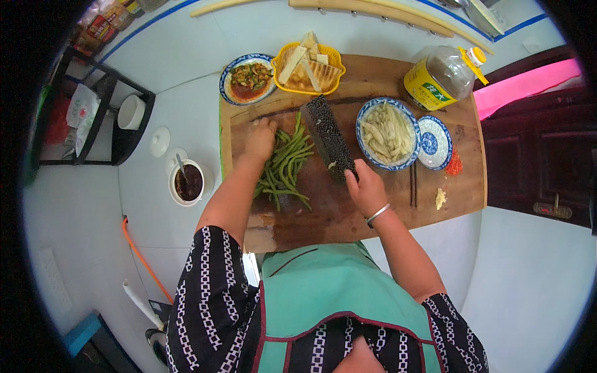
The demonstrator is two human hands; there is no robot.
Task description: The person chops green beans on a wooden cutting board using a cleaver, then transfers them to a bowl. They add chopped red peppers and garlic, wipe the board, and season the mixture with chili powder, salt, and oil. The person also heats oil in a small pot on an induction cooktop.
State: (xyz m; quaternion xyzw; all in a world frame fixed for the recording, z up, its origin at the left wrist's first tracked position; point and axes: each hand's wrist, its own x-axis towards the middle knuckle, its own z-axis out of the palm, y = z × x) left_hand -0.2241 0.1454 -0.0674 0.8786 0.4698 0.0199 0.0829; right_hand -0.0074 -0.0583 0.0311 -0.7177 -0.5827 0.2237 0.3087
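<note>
A cleaver with a dark, dimpled blade (331,133) is in my right hand (368,188), its blade slanting up and left over the wooden board. Long green beans (286,163) lie in a loose heap left of the blade. My left hand (261,138) is at the heap's upper left edge, back upward and fingers bent down; their tips are hidden. A few pale green bits cling to the blade. Right of the cleaver stands a blue-and-white bowl (388,133) of pale, peeled-looking strips.
Behind are a plate of cooked food (227,84) and a yellow basket (341,65) of flatbread. An oil bottle (429,81), small dish (443,133), chopped red pepper (454,163), minced garlic (441,198) and chopsticks (414,183) are at right; a sauce pot (208,180) at left.
</note>
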